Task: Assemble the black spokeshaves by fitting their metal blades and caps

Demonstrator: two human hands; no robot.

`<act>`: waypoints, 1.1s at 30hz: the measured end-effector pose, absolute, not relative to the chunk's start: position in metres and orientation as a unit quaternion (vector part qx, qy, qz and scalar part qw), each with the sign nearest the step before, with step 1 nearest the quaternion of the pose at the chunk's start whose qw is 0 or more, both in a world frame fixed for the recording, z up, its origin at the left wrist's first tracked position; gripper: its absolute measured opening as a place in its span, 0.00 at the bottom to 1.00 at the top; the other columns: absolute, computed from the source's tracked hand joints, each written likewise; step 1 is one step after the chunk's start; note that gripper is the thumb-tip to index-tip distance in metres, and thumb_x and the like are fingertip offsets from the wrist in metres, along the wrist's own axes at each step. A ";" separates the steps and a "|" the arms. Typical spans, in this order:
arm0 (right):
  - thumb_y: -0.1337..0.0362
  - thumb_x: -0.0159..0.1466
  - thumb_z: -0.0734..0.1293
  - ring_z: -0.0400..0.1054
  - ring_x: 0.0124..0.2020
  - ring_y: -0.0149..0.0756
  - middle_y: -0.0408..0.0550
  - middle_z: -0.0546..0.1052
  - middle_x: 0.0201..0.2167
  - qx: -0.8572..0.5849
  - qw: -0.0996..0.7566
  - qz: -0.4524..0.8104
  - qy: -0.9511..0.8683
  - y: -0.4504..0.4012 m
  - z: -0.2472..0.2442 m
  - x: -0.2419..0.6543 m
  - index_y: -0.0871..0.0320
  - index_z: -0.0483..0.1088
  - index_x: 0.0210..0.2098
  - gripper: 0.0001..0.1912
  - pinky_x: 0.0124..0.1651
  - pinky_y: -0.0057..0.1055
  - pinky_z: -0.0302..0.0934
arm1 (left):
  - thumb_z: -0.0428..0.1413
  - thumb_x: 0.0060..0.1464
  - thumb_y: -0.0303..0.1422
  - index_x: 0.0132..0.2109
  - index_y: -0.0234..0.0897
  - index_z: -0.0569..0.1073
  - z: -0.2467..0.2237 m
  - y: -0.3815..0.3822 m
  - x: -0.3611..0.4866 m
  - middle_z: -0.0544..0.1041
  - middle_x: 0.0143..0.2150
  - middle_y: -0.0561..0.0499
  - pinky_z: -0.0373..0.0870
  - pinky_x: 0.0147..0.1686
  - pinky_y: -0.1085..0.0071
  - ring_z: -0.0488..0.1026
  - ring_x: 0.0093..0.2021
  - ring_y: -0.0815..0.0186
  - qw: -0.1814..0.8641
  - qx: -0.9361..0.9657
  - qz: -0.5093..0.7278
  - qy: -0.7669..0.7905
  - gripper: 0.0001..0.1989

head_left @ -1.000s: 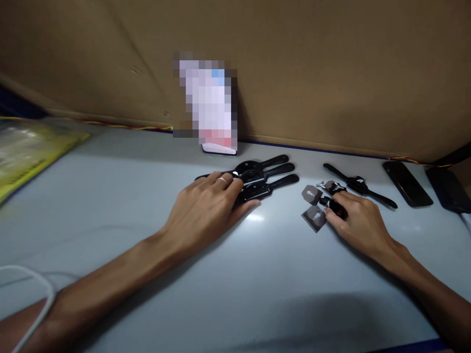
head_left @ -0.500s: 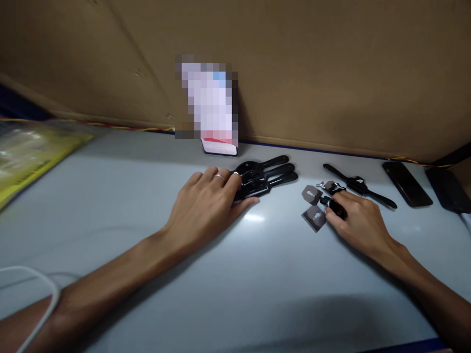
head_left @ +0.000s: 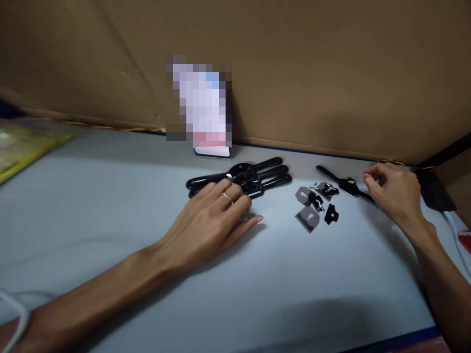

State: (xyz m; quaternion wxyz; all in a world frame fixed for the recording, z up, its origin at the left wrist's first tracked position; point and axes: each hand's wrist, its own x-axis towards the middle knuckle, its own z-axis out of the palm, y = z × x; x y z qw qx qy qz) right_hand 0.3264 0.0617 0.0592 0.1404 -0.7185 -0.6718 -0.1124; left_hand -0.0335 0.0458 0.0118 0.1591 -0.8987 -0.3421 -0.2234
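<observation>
My left hand (head_left: 217, 213), with a ring on one finger, lies at the near edge of several black two-handled tools (head_left: 253, 171), its fingers spread and holding nothing. My right hand (head_left: 393, 191) hovers over the right handle of a separate black tool (head_left: 348, 185); its fingers are curled with a gap between thumb and forefinger, and nothing shows in them. Between the hands lie grey metal blades (head_left: 307, 219), small black plates (head_left: 331, 214) and silver screws (head_left: 321, 207).
A lit phone (head_left: 213, 151), mostly pixelated, leans on the cardboard wall (head_left: 312, 73). At the far right is a black device (head_left: 436, 189) with a white cable (head_left: 456, 240). A yellow plastic packet (head_left: 29, 147) lies at the left.
My right hand has left the small parts and moved right to the separate tool, uncovering a black plate. My left hand has drawn back slightly from the grouped tools.
</observation>
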 end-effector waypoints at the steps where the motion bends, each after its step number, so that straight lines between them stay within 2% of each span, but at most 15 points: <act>1: 0.63 0.61 0.63 0.71 0.36 0.45 0.51 0.80 0.37 -0.729 0.103 -0.103 -0.669 0.064 0.061 0.335 0.55 0.77 0.38 0.11 0.32 0.34 0.52 | 0.46 0.69 0.39 0.31 0.36 0.69 0.012 0.045 -0.033 0.69 0.30 0.48 0.62 0.33 0.65 0.63 0.33 0.61 0.157 -0.902 -0.231 -0.328 0.19; 6: 0.58 0.60 0.64 0.72 0.38 0.45 0.49 0.80 0.40 -0.703 -0.049 -0.033 -0.709 0.067 0.059 0.359 0.53 0.77 0.44 0.15 0.32 0.33 0.51 | 0.48 0.69 0.34 0.30 0.36 0.69 0.011 0.044 -0.031 0.68 0.28 0.50 0.62 0.31 0.67 0.61 0.30 0.63 0.121 -0.915 -0.263 -0.282 0.17; 10: 0.62 0.57 0.64 0.71 0.33 0.43 0.49 0.79 0.34 -0.689 -0.090 -0.021 -0.719 0.065 0.054 0.355 0.54 0.75 0.38 0.11 0.30 0.32 0.50 | 0.48 0.68 0.33 0.30 0.35 0.69 0.010 0.042 -0.030 0.68 0.28 0.50 0.61 0.30 0.68 0.61 0.30 0.65 0.095 -0.920 -0.259 -0.279 0.17; 17: 0.63 0.54 0.65 0.69 0.28 0.42 0.47 0.75 0.24 -0.680 -0.071 0.022 -0.730 0.070 0.047 0.360 0.53 0.71 0.27 0.03 0.32 0.33 0.52 | 0.48 0.68 0.32 0.29 0.36 0.70 0.010 0.041 -0.029 0.69 0.28 0.51 0.62 0.30 0.69 0.62 0.29 0.66 0.089 -0.921 -0.261 -0.277 0.17; 24: 0.62 0.55 0.65 0.66 0.26 0.36 0.42 0.73 0.23 -0.679 -0.013 0.041 -0.733 0.071 0.051 0.354 0.53 0.65 0.25 0.04 0.31 0.30 0.52 | 0.49 0.66 0.29 0.30 0.36 0.70 0.007 0.041 -0.031 0.68 0.27 0.51 0.64 0.30 0.68 0.62 0.29 0.65 0.077 -0.919 -0.275 -0.273 0.14; 29: 0.63 0.56 0.66 0.63 0.27 0.33 0.40 0.70 0.25 -0.637 0.079 0.089 -0.762 0.060 0.064 0.332 0.54 0.65 0.28 0.04 0.31 0.28 0.52 | 0.51 0.64 0.27 0.38 0.38 0.69 0.008 0.037 -0.031 0.70 0.31 0.52 0.66 0.31 0.69 0.65 0.31 0.66 0.033 -0.905 -0.324 -0.273 0.05; 31: 0.67 0.55 0.64 0.59 0.24 0.31 0.37 0.66 0.22 -0.599 0.073 0.145 -0.784 0.049 0.070 0.317 0.54 0.64 0.26 0.03 0.29 0.27 0.50 | 0.51 0.64 0.27 0.42 0.39 0.68 0.010 0.035 -0.030 0.71 0.34 0.51 0.68 0.32 0.68 0.67 0.32 0.66 0.023 -0.898 -0.348 -0.267 0.03; 33: 0.70 0.53 0.63 0.57 0.23 0.29 0.36 0.64 0.21 -0.550 0.040 0.208 -0.808 0.036 0.073 0.299 0.54 0.63 0.25 0.05 0.27 0.26 0.48 | 0.51 0.63 0.26 0.44 0.38 0.68 0.013 0.031 -0.029 0.72 0.35 0.50 0.69 0.33 0.68 0.68 0.33 0.65 0.016 -0.894 -0.365 -0.259 0.04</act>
